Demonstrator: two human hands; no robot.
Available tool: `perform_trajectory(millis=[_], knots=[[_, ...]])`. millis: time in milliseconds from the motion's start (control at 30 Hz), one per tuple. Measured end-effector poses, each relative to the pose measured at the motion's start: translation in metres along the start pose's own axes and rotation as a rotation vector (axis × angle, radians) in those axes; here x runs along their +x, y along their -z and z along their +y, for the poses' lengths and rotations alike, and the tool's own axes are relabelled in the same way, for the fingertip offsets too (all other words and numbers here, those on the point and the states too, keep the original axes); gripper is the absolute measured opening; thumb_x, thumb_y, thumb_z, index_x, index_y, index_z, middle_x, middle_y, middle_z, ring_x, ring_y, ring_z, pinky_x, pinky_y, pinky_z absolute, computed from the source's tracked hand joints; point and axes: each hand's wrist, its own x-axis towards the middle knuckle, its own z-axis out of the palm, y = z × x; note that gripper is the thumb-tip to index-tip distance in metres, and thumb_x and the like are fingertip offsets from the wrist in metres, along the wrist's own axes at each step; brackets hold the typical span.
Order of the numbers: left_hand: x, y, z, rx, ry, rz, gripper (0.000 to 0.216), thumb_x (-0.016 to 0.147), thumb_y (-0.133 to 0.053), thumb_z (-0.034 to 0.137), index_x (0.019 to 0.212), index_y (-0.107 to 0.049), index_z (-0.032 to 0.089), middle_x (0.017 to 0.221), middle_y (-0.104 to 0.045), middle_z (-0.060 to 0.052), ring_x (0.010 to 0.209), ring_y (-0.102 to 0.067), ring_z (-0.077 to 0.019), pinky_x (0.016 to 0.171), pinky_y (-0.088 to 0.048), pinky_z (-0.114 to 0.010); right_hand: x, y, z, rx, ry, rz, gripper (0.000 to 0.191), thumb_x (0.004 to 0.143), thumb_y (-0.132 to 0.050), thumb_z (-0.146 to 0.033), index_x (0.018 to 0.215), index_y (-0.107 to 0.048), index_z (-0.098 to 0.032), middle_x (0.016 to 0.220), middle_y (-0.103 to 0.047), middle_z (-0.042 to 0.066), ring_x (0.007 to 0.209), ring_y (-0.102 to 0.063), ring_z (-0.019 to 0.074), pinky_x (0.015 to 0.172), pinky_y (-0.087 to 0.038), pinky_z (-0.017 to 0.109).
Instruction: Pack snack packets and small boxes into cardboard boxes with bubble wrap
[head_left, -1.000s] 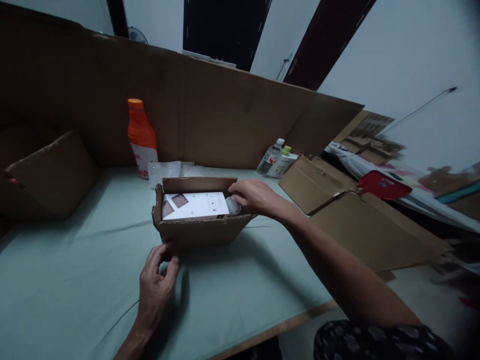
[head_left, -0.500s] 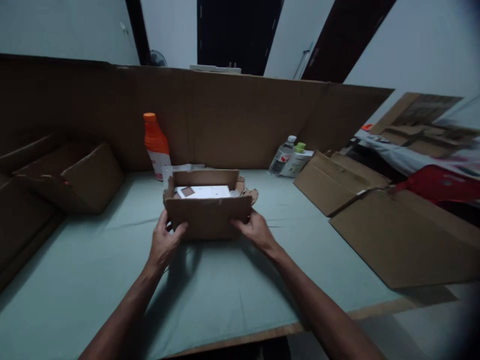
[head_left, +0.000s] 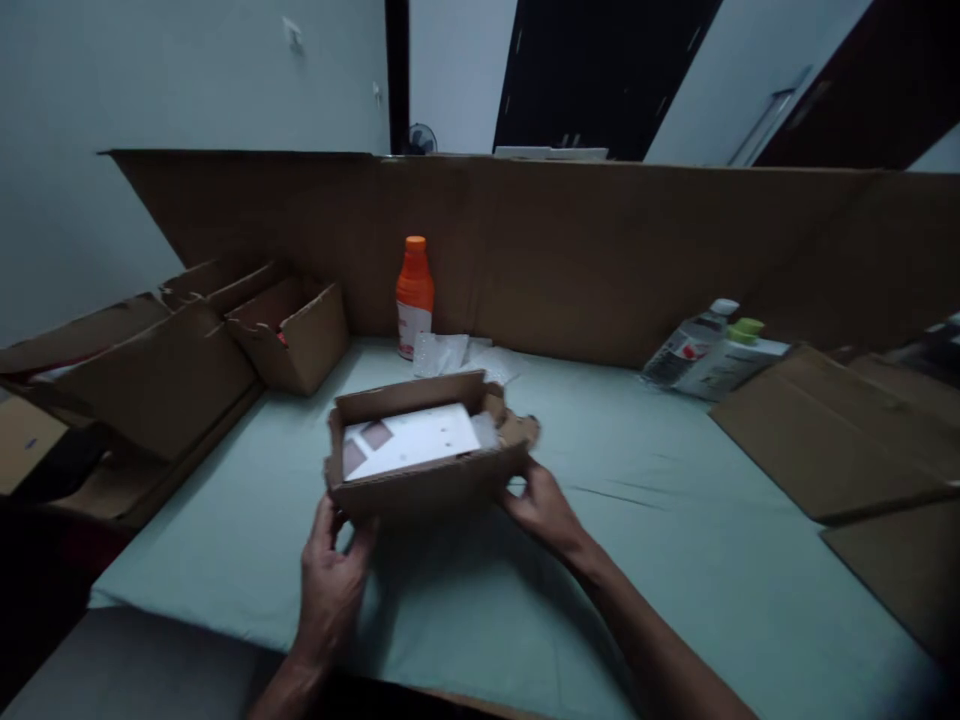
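Note:
Between my two hands is a small open cardboard box (head_left: 435, 492), tilted so that its inside shows. My left hand (head_left: 336, 570) grips its near left corner, thumb on the front wall. My right hand (head_left: 546, 512) holds the near right corner, its fingers partly hidden under the box. Inside lies a white flat carton (head_left: 420, 440) with brownish square marks, and beside it a piece of clear plastic (head_left: 486, 430). Torn flaps stick out at the box's right end. Whether the box's base touches the table cannot be made out.
An orange bottle (head_left: 415, 300) and clear plastic packets (head_left: 450, 352) stand and lie behind the box. Larger cardboard boxes (head_left: 161, 380) line the left side. At the right are a clear bottle (head_left: 690, 345), a green-capped white container (head_left: 735, 355) and cardboard (head_left: 832, 430). A cardboard wall (head_left: 600, 260) closes the back.
The view has swung to the left. The box has turned and tipped toward me, showing more of its contents, with both hands still on it.

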Motion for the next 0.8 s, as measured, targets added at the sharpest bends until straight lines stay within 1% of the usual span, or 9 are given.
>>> perform_trajectory(millis=[100, 200, 333, 433, 500, 567, 633, 733, 800], knots=[[0.014, 0.044, -0.003, 0.05, 0.019, 0.258, 0.056, 0.081, -0.07, 0.047, 0.128, -0.057, 0.021, 0.121, -0.066, -0.008, 0.111, -0.063, -0.0234, 0.102, -0.047, -0.037, 0.063, -0.062, -0.029, 0.059, 0.11, -0.189, 0.046, 0.08, -0.067, -0.033, 0.12, -0.058, -0.012, 0.11, -0.071, 0.012, 0.089, -0.066, 0.0219, 0.077, -0.054, 0.032], [0.025, 0.071, 0.0, 0.074, -0.019, 0.45, 0.064, 0.08, -0.07, 0.043, 0.138, -0.051, 0.023, 0.13, -0.061, -0.009, 0.12, -0.059, -0.0264, 0.11, -0.041, -0.042, 0.107, -0.124, -0.061, 0.029, 0.171, -0.253, 0.051, 0.084, -0.067, -0.032, 0.129, -0.054, -0.014, 0.12, -0.068, 0.013, 0.102, -0.065, 0.0243, 0.087, -0.053, 0.035], [0.039, 0.089, 0.005, 0.081, -0.053, 0.548, 0.073, 0.081, -0.068, 0.037, 0.148, -0.041, 0.022, 0.134, -0.058, -0.011, 0.127, -0.054, -0.0299, 0.114, -0.038, -0.049, 0.134, -0.194, -0.097, -0.054, 0.203, -0.27, 0.062, 0.089, -0.059, -0.03, 0.143, -0.04, -0.006, 0.134, -0.059, 0.023, 0.122, -0.056, 0.0324, 0.104, -0.044, 0.047], [0.054, 0.097, 0.002, 0.192, -0.067, 0.602, 0.076, 0.078, -0.07, 0.035, 0.147, -0.043, 0.018, 0.14, -0.054, -0.014, 0.131, -0.05, -0.0334, 0.116, -0.035, -0.052, 0.144, -0.235, -0.109, -0.108, 0.222, -0.294, 0.074, 0.09, -0.058, -0.029, 0.149, -0.026, 0.003, 0.149, -0.041, 0.032, 0.137, -0.043, 0.0362, 0.113, -0.036, 0.049], [0.066, 0.099, -0.006, 0.245, -0.074, 0.619, 0.078, 0.077, -0.07, 0.033, 0.148, -0.042, 0.018, 0.146, -0.05, -0.015, 0.136, -0.045, -0.0347, 0.119, -0.03, -0.053, 0.148, -0.256, -0.108, -0.132, 0.24, -0.315, 0.079, 0.089, -0.059, -0.029, 0.151, -0.022, 0.003, 0.153, -0.033, 0.032, 0.141, -0.038, 0.0369, 0.114, -0.035, 0.05], [0.08, 0.1, -0.017, 0.246, -0.082, 0.628, 0.079, 0.078, -0.069, 0.031, 0.15, -0.039, 0.02, 0.149, -0.048, -0.014, 0.139, -0.043, -0.0338, 0.12, -0.028, -0.052, 0.151, -0.271, -0.102, -0.151, 0.264, -0.337, 0.08, 0.088, -0.06, -0.029, 0.153, -0.022, -0.001, 0.153, -0.035, 0.029, 0.14, -0.04, 0.036, 0.112, -0.038, 0.05], [0.095, 0.103, -0.029, 0.225, -0.078, 0.638, 0.08, 0.079, -0.069, 0.03, 0.151, -0.038, 0.022, 0.149, -0.049, -0.013, 0.138, -0.046, -0.0325, 0.119, -0.031, -0.05, 0.152, -0.282, -0.093, -0.167, 0.304, -0.359, 0.079, 0.088, -0.061, -0.029, 0.153, -0.024, -0.006, 0.153, -0.039, 0.025, 0.138, -0.042, 0.034, 0.111, -0.039, 0.049], [0.109, 0.113, -0.047, 0.187, -0.06, 0.632, 0.08, 0.078, -0.07, 0.032, 0.151, -0.038, 0.019, 0.146, -0.052, -0.015, 0.134, -0.05, -0.0332, 0.117, -0.034, -0.05, 0.148, -0.29, -0.079, -0.195, 0.397, -0.39, 0.072, 0.088, -0.063, -0.03, 0.15, -0.033, -0.008, 0.15, -0.044, 0.021, 0.138, -0.042, 0.0306, 0.114, -0.036, 0.046], [0.111, 0.123, -0.057, 0.178, -0.101, 0.573, 0.08, 0.082, -0.068, 0.036, 0.152, -0.033, 0.018, 0.148, -0.048, -0.016, 0.138, -0.045, -0.034, 0.119, -0.031, -0.052, 0.141, -0.292, -0.073, -0.216, 0.45, -0.402, 0.061, 0.089, -0.064, -0.032, 0.143, -0.043, -0.01, 0.144, -0.052, 0.019, 0.137, -0.043, 0.0287, 0.114, -0.034, 0.045]])
